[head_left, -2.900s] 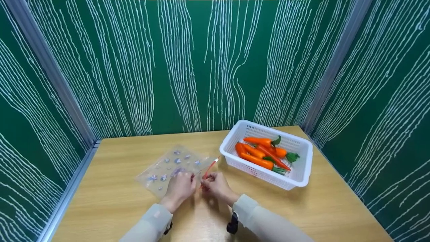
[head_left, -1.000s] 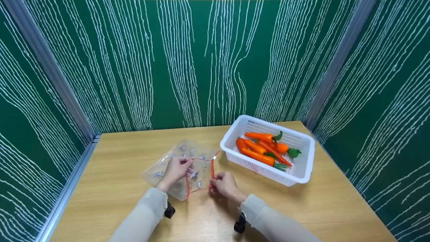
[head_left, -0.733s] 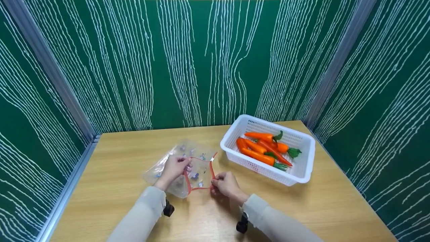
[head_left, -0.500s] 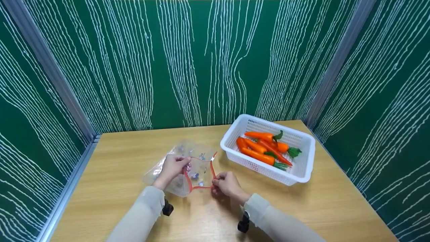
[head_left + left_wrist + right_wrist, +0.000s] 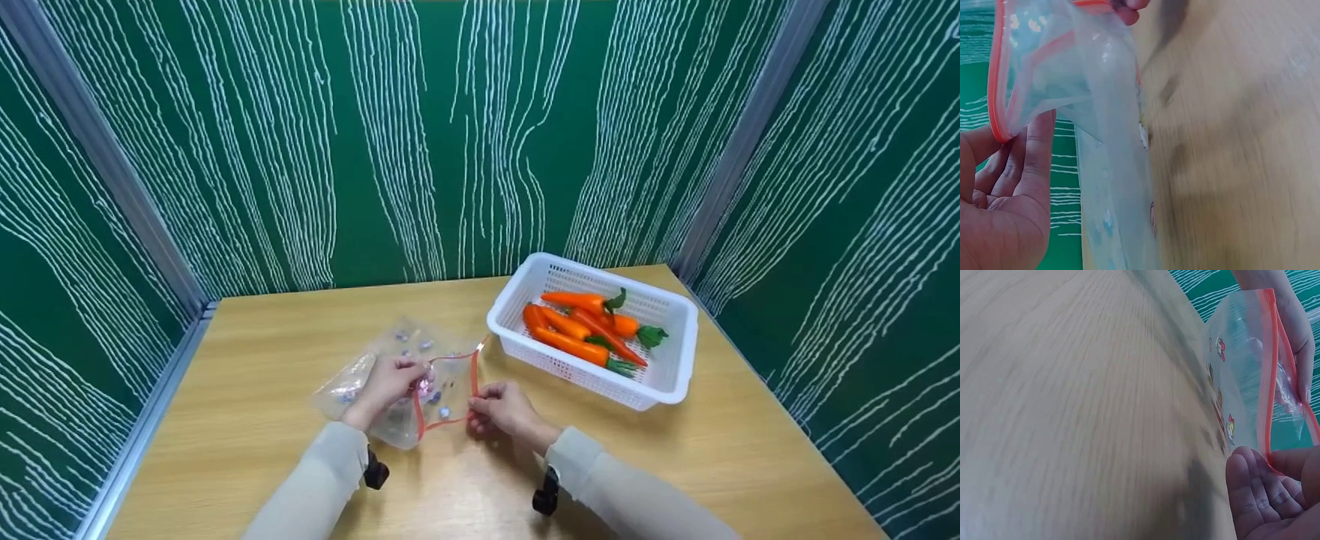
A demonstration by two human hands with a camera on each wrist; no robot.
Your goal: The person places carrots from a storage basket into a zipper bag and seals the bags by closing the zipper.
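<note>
A clear zip bag (image 5: pixel 442 390) with small printed figures and a red-orange zip edge lies on the table, its mouth spread apart toward the right. My left hand (image 5: pixel 386 386) pinches the zip edge on one side between thumb and fingers; the left wrist view shows this grip on the bag (image 5: pixel 1112 112) closely. With thumb and fingertips, my right hand (image 5: pixel 506 411) pinches the opposite zip edge. In the right wrist view the mouth of the bag (image 5: pixel 1247 354) gapes between both hands. A white slider sits at the far corner of the zip.
A white perforated plastic basket (image 5: pixel 574 375) stands right of the bag, close to its far corner. Several orange carrots (image 5: pixel 570 345) with green tops and red chili peppers (image 5: pixel 611 337) lie in it. Green walls with white lines (image 5: pixel 465 150) border the wooden table (image 5: pixel 262 390).
Since the earliest frame, the flat bag's zip edges have been drawn apart and its mouth has opened. The left hand has moved left and slightly up. In the last second little has shifted.
</note>
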